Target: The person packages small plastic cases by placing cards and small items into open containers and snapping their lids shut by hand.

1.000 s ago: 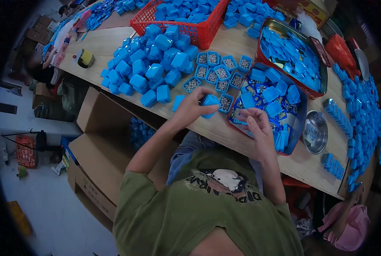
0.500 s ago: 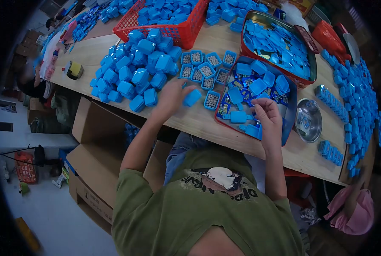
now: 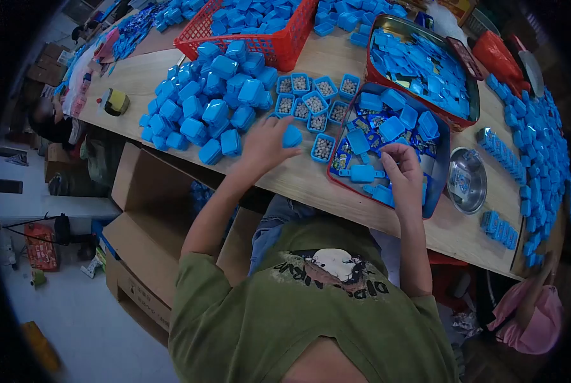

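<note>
Blue box [image 3: 292, 136], at the open side of the left hand [image 3: 267, 147], near the front edge of the table [image 3: 301, 182]. The red basket [image 3: 289, 51] holds blue cases; the tin [image 3: 378, 75], flat blue pieces; the tray [image 3: 433, 171], blue cases and printed packets; small tubs [image 3: 323, 148], pale beads. The hand partly covers the box, so its pointing and long axis cannot be told. Left fingers spread loosely; contact uncertain. Right hand [image 3: 391, 158] above the tray: thumb and forefinger nearly together, contents indistinct.
</note>
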`<act>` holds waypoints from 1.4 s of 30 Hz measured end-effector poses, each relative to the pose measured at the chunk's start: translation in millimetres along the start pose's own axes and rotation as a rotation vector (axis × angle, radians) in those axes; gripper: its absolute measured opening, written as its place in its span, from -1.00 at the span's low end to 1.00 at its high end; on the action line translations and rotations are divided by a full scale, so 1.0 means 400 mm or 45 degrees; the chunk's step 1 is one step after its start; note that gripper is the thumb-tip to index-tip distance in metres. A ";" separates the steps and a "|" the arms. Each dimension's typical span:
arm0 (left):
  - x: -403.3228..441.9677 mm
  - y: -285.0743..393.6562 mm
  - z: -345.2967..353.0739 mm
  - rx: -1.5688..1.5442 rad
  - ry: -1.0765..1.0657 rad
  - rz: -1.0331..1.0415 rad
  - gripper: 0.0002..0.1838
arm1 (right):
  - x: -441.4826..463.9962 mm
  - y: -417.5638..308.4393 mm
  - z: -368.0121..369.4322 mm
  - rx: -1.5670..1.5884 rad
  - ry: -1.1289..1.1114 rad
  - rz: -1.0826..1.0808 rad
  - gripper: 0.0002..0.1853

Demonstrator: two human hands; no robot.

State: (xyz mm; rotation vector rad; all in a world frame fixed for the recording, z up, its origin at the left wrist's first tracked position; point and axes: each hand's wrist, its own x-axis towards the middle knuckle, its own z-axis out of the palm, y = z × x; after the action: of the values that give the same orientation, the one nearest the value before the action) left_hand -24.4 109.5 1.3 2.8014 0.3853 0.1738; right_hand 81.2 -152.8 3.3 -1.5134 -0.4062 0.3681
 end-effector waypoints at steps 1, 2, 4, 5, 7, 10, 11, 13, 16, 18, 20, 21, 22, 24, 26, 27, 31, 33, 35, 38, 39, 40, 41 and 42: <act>0.004 0.002 0.019 0.053 -0.019 0.042 -0.33 | -0.002 0.000 0.002 -0.023 -0.009 -0.007 -0.83; 0.007 0.000 0.039 0.106 -0.038 0.084 -0.30 | -0.004 0.000 0.005 -0.045 -0.018 -0.016 -0.83; 0.017 -0.015 0.093 0.144 -0.034 0.076 -0.31 | -0.009 -0.001 0.010 -0.072 -0.032 -0.028 -0.83; 0.021 -0.022 0.112 0.183 -0.035 0.069 -0.32 | -0.012 -0.001 0.011 -0.098 -0.045 -0.034 -0.83; 0.018 -0.016 0.105 0.113 -0.008 0.013 -0.34 | -0.014 0.013 0.013 -0.117 -0.051 -0.044 -0.82; 0.024 -0.009 0.093 -0.226 0.186 -0.022 -0.38 | -0.021 -0.005 0.032 -0.206 -0.114 -0.032 -0.75; 0.024 -0.007 0.087 -0.500 0.356 -0.006 -0.40 | -0.025 -0.013 0.048 -0.280 -0.177 -0.011 -0.68; 0.016 0.077 0.007 -1.164 0.192 -0.239 -0.45 | -0.032 -0.017 0.108 -0.302 -0.184 -0.163 -0.57; 0.016 0.175 -0.015 -2.025 0.031 -0.550 -0.52 | -0.039 -0.012 0.196 -0.444 -0.111 -0.512 -0.37; 0.015 0.207 -0.004 -2.229 0.053 -0.626 -0.55 | -0.035 -0.003 0.204 -0.566 -0.028 -0.703 -0.28; 0.013 0.222 0.011 -2.448 0.028 -0.577 -0.56 | -0.024 0.004 0.196 -0.634 0.050 -0.784 -0.27; 0.013 0.231 0.029 -2.448 0.020 -0.575 -0.56 | -0.017 0.008 0.189 -0.636 0.055 -0.782 -0.27; 0.013 0.239 0.052 -2.649 -0.099 -0.600 -0.57 | -0.009 0.012 0.176 -0.675 0.083 -0.831 -0.29; 0.008 0.246 0.062 -2.845 -0.232 -0.621 -0.57 | -0.008 0.012 0.153 -0.714 0.117 -0.881 -0.31; -0.001 0.238 0.048 -2.874 -0.407 -0.452 -0.56 | -0.011 -0.003 0.125 -0.638 0.023 -0.695 -0.37; -0.008 0.229 0.038 -2.876 -0.417 -0.452 -0.56 | -0.012 -0.016 0.101 -0.642 0.028 -0.692 -0.37; -0.025 0.174 -0.018 -2.028 -0.519 -0.240 -0.35 | -0.022 -0.093 0.030 -0.379 -0.451 -0.224 -0.44; -0.023 0.174 -0.030 -1.820 -0.612 -0.009 -0.26 | -0.029 -0.098 0.028 -0.397 -0.575 -0.179 -0.46; -0.016 0.181 -0.038 -1.144 -0.553 0.355 -0.17 | -0.029 -0.089 0.038 -0.230 -0.525 -0.154 -0.54; -0.030 0.191 -0.022 -1.498 -0.454 0.141 -0.23 | -0.030 -0.057 0.043 0.053 -0.442 0.018 -0.63; -0.034 0.195 -0.017 -1.496 -0.455 0.144 -0.23 | -0.028 -0.053 0.044 0.053 -0.439 0.016 -0.63; -0.039 0.199 -0.012 -1.605 -0.415 0.082 -0.25 | -0.029 -0.049 0.047 0.051 -0.365 -0.024 -0.68; -0.045 0.203 -0.006 -1.712 -0.373 0.017 -0.26 | -0.029 -0.046 0.049 0.047 -0.291 -0.064 -0.74; -0.049 0.208 0.003 -1.713 -0.373 0.018 -0.26 | -0.030 -0.044 0.053 0.046 -0.291 -0.065 -0.74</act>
State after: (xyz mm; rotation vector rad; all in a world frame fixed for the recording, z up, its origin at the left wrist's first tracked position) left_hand -22.7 27.5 25.0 1.4638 0.0857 -0.0017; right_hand 60.3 -140.1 20.8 -1.4277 -0.6137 0.5079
